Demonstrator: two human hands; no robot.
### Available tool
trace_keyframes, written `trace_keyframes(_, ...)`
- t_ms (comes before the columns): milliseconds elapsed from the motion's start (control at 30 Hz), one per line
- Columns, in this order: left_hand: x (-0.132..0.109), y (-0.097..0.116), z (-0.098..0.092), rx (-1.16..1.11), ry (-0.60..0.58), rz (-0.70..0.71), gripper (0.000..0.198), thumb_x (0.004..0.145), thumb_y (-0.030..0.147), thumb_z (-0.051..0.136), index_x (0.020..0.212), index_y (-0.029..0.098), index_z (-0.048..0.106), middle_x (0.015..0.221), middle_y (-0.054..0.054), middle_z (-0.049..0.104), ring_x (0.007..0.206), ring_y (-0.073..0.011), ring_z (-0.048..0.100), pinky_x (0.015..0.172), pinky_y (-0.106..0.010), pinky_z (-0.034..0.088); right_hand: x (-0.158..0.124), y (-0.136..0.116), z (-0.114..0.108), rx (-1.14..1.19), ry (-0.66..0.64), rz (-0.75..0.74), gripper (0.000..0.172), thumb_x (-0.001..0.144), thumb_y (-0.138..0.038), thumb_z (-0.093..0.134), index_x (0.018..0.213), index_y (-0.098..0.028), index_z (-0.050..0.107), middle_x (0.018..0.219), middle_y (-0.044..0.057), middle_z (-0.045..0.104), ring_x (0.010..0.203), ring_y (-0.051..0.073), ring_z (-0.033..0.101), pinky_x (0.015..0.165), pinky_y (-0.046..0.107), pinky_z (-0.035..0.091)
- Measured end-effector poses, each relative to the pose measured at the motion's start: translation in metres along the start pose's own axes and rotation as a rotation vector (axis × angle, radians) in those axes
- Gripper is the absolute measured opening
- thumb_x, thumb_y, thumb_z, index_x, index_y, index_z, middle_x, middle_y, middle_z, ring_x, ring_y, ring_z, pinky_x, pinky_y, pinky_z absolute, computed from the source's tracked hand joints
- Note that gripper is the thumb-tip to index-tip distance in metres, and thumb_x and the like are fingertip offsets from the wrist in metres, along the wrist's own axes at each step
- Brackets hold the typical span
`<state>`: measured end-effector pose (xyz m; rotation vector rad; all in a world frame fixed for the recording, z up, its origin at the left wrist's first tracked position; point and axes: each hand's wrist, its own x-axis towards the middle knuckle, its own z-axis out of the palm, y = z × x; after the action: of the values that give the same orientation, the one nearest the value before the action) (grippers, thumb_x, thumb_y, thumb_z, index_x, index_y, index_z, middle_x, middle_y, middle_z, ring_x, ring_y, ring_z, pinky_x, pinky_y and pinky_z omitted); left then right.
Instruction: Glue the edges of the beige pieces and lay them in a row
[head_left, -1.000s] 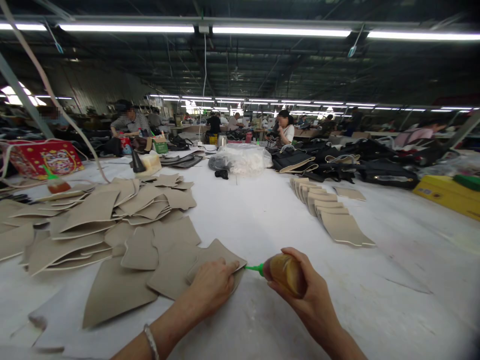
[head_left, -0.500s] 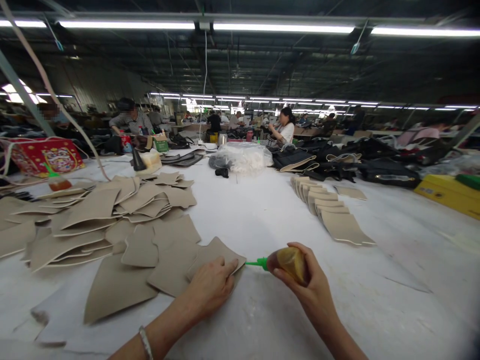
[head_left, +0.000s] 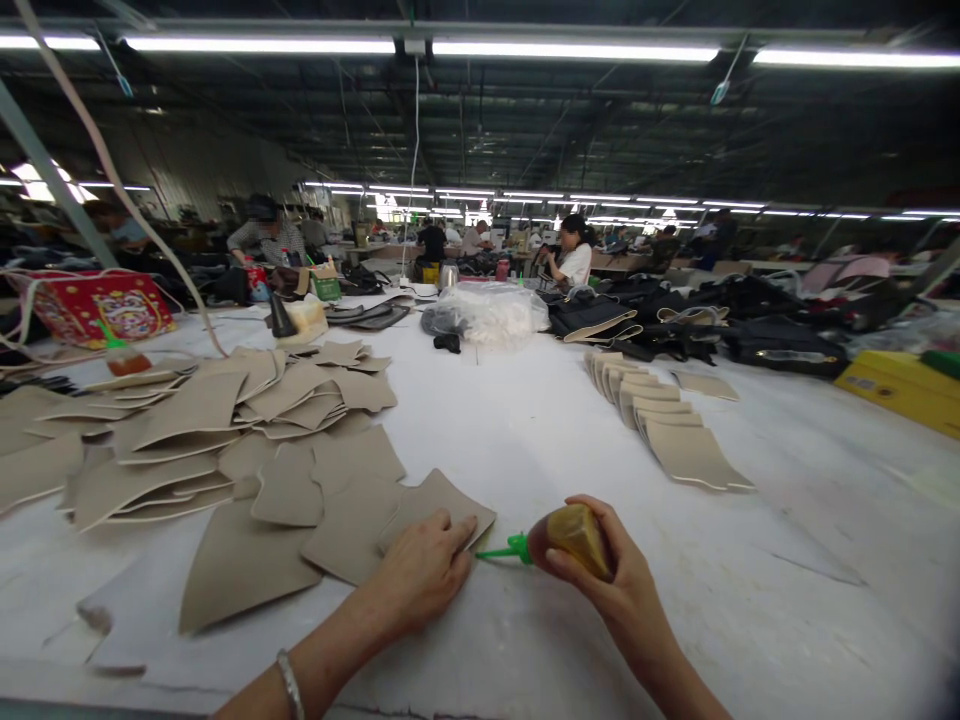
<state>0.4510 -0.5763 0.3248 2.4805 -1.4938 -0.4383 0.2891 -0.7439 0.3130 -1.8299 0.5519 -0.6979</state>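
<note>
My right hand [head_left: 611, 570] is wrapped round a squeeze bottle [head_left: 571, 538] of amber liquid, tilted to the left. Its thin green nozzle [head_left: 506, 549] points at the near edge of a flat beige piece [head_left: 442, 492]. The tip is at or very close to that edge; actual contact I cannot tell. With my left hand [head_left: 420, 565] I hold this piece down, index finger stretched over its top, thumb lower by the near edge. The piece overlaps other beige pieces [head_left: 349, 525] to its left. A pale bracelet [head_left: 289, 685] circles my left wrist.
A loose pile of beige pieces [head_left: 191, 410] covers the left side. At the right lies an overlapping row of similar pieces [head_left: 686, 450]. Further back are a clear plastic bag [head_left: 495, 312], dark bags [head_left: 780, 345], another green-tipped bottle [head_left: 127, 358] and a yellow box [head_left: 900, 388]. Co-workers sit beyond.
My right hand has shifted slightly left and down. The nozzle tip has moved from the piece's right corner to lower along its near edge. My left hand stays on the piece.
</note>
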Motion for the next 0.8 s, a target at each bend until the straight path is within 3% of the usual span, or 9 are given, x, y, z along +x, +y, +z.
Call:
trace_keyframes(100, -0.002, -0.002, 0.000, -0.022, -0.002, 0.003, 0.046, 0.090, 0.032, 0.031, 0.133, 0.028, 0.044, 0.102, -0.007, 0.057, 0.091, -0.0213, 0.059, 0.081, -0.032, 0.044, -0.005, -0.002, 0.004, 0.074, -0.058, 0.040, 0.051, 0.072, -0.044, 0.071, 0.112, -0.025, 0.046, 0.087, -0.002, 0.059, 0.079, 0.021, 0.057, 0.073, 0.030, 0.045)
trace_keyframes(233, -0.002, -0.008, 0.000, -0.042, -0.012, 0.023, 0.047, 0.089, 0.032, 0.032, 0.133, 0.027, 0.044, 0.103, -0.007, 0.057, 0.093, -0.0220, 0.059, 0.083, -0.033, 0.044, -0.008, -0.003, 0.006, 0.049, 0.064, 0.041, 0.052, 0.070, -0.045, 0.072, 0.110, -0.024, 0.048, 0.090, -0.001, 0.059, 0.083, 0.021, 0.056, 0.077, 0.030, 0.043)
trace_keyframes(400, -0.001, -0.011, 0.000, -0.083, -0.010, 0.029, 0.047, 0.088, 0.034, 0.035, 0.133, 0.026, 0.045, 0.105, -0.006, 0.056, 0.094, -0.0210, 0.059, 0.086, -0.031, 0.043, -0.017, -0.006, 0.010, 0.123, -0.064, 0.058, 0.051, 0.069, -0.044, 0.072, 0.110, -0.024, 0.049, 0.084, -0.002, 0.059, 0.075, 0.021, 0.056, 0.069, 0.029, 0.045)
trace_keyframes(567, -0.002, -0.009, -0.001, -0.094, -0.016, 0.014, 0.047, 0.089, 0.032, 0.034, 0.134, 0.026, 0.045, 0.106, -0.006, 0.056, 0.096, -0.0195, 0.058, 0.088, -0.029, 0.042, -0.022, -0.008, 0.011, 0.080, 0.024, 0.062, 0.052, 0.069, -0.044, 0.071, 0.110, -0.023, 0.048, 0.088, 0.000, 0.059, 0.081, 0.023, 0.057, 0.075, 0.032, 0.045)
trace_keyframes(700, -0.002, -0.007, -0.001, -0.086, -0.028, 0.005, 0.048, 0.088, 0.032, 0.035, 0.135, 0.026, 0.043, 0.106, -0.006, 0.056, 0.095, -0.0192, 0.058, 0.088, -0.028, 0.042, -0.025, -0.008, 0.012, 0.122, -0.088, 0.080, 0.051, 0.070, -0.043, 0.070, 0.112, -0.024, 0.047, 0.088, 0.000, 0.059, 0.079, 0.023, 0.057, 0.074, 0.032, 0.045)
trace_keyframes(800, -0.002, -0.007, 0.000, -0.096, -0.026, -0.003, 0.048, 0.089, 0.032, 0.034, 0.135, 0.026, 0.043, 0.107, -0.006, 0.055, 0.095, -0.0190, 0.058, 0.088, -0.028, 0.041, -0.026, -0.005, 0.012, 0.077, 0.003, 0.072, 0.051, 0.070, -0.045, 0.070, 0.112, -0.024, 0.048, 0.090, 0.000, 0.058, 0.082, 0.023, 0.057, 0.077, 0.033, 0.045)
